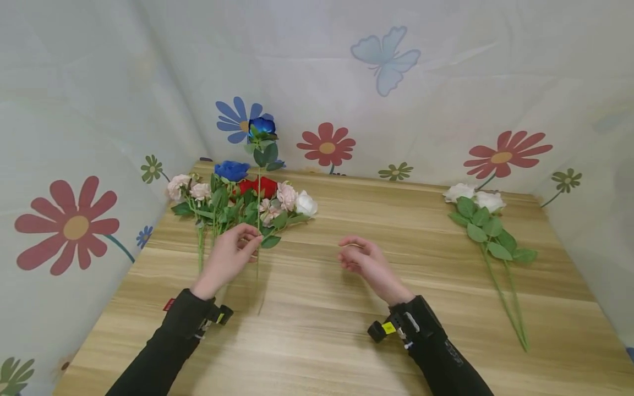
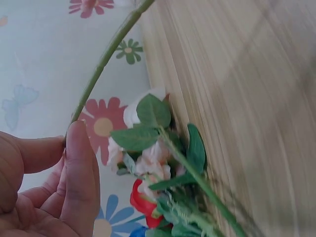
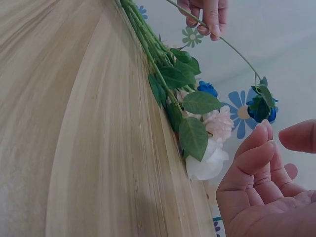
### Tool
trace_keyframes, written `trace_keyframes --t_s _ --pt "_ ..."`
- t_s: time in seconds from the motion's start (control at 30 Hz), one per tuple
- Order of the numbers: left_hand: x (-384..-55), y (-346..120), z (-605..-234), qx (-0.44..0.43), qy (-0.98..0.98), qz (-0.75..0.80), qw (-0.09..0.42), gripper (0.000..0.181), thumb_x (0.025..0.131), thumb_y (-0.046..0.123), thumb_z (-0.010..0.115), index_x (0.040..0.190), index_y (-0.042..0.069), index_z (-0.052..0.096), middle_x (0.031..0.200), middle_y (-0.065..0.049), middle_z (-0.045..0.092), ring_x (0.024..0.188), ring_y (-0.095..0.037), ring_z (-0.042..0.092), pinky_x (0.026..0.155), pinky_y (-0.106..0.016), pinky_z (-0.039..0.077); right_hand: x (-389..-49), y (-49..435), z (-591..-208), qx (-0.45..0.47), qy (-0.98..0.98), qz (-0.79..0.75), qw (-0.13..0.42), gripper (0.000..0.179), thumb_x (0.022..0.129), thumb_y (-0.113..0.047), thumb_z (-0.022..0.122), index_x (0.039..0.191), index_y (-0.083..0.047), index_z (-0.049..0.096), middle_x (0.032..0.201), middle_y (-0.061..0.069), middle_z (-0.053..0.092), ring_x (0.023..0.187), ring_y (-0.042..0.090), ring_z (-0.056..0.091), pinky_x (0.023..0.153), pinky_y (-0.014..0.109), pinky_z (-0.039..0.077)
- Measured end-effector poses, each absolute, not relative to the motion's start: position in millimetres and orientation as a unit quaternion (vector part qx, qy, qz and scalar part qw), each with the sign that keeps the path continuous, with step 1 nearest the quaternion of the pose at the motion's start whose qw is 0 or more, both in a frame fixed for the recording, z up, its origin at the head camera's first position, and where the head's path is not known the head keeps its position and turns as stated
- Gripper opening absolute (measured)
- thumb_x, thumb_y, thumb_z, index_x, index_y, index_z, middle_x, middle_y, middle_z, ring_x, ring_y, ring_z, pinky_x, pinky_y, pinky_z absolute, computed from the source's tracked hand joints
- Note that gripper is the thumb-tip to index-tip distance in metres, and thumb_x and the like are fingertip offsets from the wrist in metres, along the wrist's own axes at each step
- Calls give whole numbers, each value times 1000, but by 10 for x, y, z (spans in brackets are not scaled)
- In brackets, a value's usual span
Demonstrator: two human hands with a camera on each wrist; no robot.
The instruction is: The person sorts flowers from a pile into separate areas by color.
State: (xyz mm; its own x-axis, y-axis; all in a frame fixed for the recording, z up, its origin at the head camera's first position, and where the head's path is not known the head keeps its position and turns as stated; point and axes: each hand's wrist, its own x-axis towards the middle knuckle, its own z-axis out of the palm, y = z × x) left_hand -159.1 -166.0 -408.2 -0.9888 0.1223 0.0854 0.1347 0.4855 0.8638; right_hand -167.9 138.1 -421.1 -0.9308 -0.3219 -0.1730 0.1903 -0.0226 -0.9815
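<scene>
My left hand (image 1: pixel 231 254) pinches the green stem of a blue rose (image 1: pixel 262 126) between thumb and fingers. The rose stands upright, its bloom above the pile and its stem end hanging below the hand. In the left wrist view the pinched stem (image 2: pixel 106 57) slants up past the fingertips. My right hand (image 1: pixel 369 267) hovers over the table's middle with loosely bent fingers and nothing in them. Behind the left hand lies a pile of flowers: another blue rose (image 1: pixel 231 170), red roses (image 1: pixel 266 187), pale pink flowers (image 1: pixel 286 195) and a white rose (image 1: pixel 306 204).
Two white roses (image 1: pixel 489 201) with leafy stems lie at the right side of the wooden table (image 1: pixel 317 341). A pale curtain (image 1: pixel 426 110) printed with flowers and a butterfly hangs along the back and sides.
</scene>
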Motion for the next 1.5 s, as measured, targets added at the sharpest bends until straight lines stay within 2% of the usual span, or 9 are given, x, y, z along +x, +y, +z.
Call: trace_keyframes --t_s 0.23,0.47,0.77,0.93,1.07,1.27,1.5 --pt "-1622 -1465 -4152 -91 -827 -554 -19 22 95 17 58 109 0 58 94 -22 60 73 -29 63 66 -37 57 -1686 1446 -4244 -46 679 -711 176 37 95 -9 51 124 13 43 90 12 61 74 12 57 67 23 48" --pt "-1555 -1205 -4070 -96 -803 -586 -49 20 95 7 56 108 -7 56 93 -27 59 77 -41 61 68 -49 55 -1722 1477 -4272 -47 680 -711 175 37 95 -10 51 124 13 43 91 12 61 74 13 56 66 23 48" --pt "-1424 -880 -3947 -124 -790 -597 -65 16 94 4 56 104 -9 56 90 -28 59 76 -46 60 67 -49 55 -1753 1476 -4243 -44 698 -694 168 36 96 -12 51 125 10 50 99 18 60 82 18 58 71 25 49" --pt "-1465 -750 -4116 -138 -786 -599 -63 15 93 5 58 101 -7 58 86 -25 60 70 -42 60 63 -48 55 -1797 1463 -4229 -40 709 -684 165 37 96 -15 52 125 8 52 102 19 60 88 24 57 74 27 49" --pt "-1518 -670 -4322 -148 -789 -593 -68 16 93 12 60 100 -3 60 85 -18 63 66 -34 62 60 -42 55 -1819 1453 -4209 -42 710 -683 164 39 96 -18 53 125 8 52 105 19 58 94 28 56 78 30 48" --pt "-1506 -588 -4441 -162 -793 -582 -73 15 93 19 61 99 5 61 84 -13 64 62 -24 61 54 -27 50 -1837 1431 -4172 -45 710 -683 166 42 97 -24 54 127 6 53 109 20 58 91 22 55 84 36 47" --pt "-1473 -481 -4515 -168 -794 -579 -75 13 92 19 62 98 7 61 83 -9 64 61 -18 60 54 -28 52 -1866 1402 -4153 -52 716 -678 160 45 96 -28 56 126 4 54 104 15 60 88 20 55 82 36 47"
